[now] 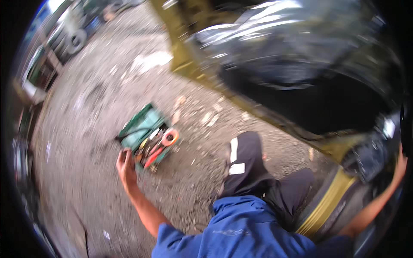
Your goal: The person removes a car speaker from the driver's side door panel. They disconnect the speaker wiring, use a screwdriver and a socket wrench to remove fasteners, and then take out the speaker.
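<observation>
My left hand hangs over the near corner of an open green toolbox that lies on the gravel ground. Its fingers are curled; blur hides whether they hold anything. Red-handled tools and an orange roll lie in the box beside the hand. My right hand reaches far right, up to dark parts inside the open vehicle; its fingers are cut off at the picture's rim. My blue sleeve and dark trouser leg fill the lower middle.
The vehicle's yellow-green sill runs diagonally across the upper right. A yellow-striped dark panel sits under my right arm. Tyres and clutter line the far left. Gravel ground spreads around the toolbox.
</observation>
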### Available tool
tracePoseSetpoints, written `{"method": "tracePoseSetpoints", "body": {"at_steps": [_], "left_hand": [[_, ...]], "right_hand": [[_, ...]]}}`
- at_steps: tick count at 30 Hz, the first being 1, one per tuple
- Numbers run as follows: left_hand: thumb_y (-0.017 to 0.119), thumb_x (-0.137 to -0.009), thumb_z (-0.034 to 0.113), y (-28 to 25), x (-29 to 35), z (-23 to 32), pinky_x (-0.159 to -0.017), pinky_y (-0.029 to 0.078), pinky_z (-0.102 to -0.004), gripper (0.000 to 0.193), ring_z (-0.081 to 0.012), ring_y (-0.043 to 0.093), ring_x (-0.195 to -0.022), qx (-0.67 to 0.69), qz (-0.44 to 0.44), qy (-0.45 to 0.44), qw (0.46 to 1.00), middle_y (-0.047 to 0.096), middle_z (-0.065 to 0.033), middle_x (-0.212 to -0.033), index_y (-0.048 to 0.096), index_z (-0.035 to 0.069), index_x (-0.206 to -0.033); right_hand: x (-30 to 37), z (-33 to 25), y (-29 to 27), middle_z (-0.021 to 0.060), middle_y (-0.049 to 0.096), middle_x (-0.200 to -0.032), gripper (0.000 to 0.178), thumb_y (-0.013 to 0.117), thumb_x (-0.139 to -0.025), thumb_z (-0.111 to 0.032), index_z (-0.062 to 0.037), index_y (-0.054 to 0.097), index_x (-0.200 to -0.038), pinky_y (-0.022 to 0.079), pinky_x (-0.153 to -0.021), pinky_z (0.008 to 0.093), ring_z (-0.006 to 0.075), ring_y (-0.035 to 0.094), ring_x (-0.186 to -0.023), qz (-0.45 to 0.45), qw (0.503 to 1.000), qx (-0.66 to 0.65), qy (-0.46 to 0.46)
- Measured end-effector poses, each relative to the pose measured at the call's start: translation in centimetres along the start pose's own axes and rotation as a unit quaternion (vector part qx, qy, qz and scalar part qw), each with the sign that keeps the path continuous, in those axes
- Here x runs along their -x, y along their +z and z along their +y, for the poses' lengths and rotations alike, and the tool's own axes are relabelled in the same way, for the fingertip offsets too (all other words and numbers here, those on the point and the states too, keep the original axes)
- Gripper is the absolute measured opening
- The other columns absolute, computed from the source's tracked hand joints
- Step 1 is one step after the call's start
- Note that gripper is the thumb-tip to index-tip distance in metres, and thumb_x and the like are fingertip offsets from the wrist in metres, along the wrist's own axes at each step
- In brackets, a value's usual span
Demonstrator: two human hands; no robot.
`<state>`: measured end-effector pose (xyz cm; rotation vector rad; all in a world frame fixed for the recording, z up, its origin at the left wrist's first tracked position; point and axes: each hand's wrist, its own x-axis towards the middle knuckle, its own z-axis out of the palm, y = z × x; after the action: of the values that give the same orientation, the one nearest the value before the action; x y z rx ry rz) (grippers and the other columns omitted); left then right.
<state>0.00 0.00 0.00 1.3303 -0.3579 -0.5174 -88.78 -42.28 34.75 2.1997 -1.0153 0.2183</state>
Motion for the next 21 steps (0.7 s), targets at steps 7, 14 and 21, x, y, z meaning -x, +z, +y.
{"method": "tracePoseSetpoints", "body": {"at_steps": [7,14,21], "left_hand": [[0.054,-0.103,0.040,28.9,11.9,5.2,-0.069,0.056,-0.0396,0.047,-0.0273,0.065,-0.093,0.282,-0.049,-0.123,0.950,0.062,-0.0155,-0.116,0.053,0.004,-0.132],[0.049,-0.102,0.056,46.0,22.0,12.9,-0.085,0.054,-0.0577,0.048,-0.0357,0.061,-0.095,0.308,-0.751,-0.067,0.581,0.059,-0.0194,-0.100,0.057,0.009,-0.112],[0.075,-0.081,0.007,56.0,28.6,25.6,-0.076,0.048,-0.0314,0.018,-0.0212,0.064,-0.083,-0.186,-0.595,0.507,0.595,0.064,-0.0092,-0.091,0.067,-0.001,-0.095]], "right_hand": [[-1.9,-4.5,-10.1,0.0085,0.069,-0.073,0.029,0.082,-0.075,-0.031,-0.0037,0.074,-0.081,0.052,-0.069,0.0355,0.0195,0.068,-0.070,0.008,0.941,-0.248,0.229],[-5.0,-2.9,-11.2,0.0078,0.064,-0.061,0.052,0.085,-0.070,-0.051,-0.0013,0.078,-0.082,0.046,-0.056,0.0369,0.0174,0.060,-0.058,-0.148,0.921,-0.284,0.223],[-5.1,-0.6,-10.8,-0.0001,0.067,-0.070,0.046,0.086,-0.069,-0.048,-0.0060,0.078,-0.085,0.048,-0.056,0.0307,0.0138,0.061,-0.062,-0.226,0.877,-0.375,0.197]]}}
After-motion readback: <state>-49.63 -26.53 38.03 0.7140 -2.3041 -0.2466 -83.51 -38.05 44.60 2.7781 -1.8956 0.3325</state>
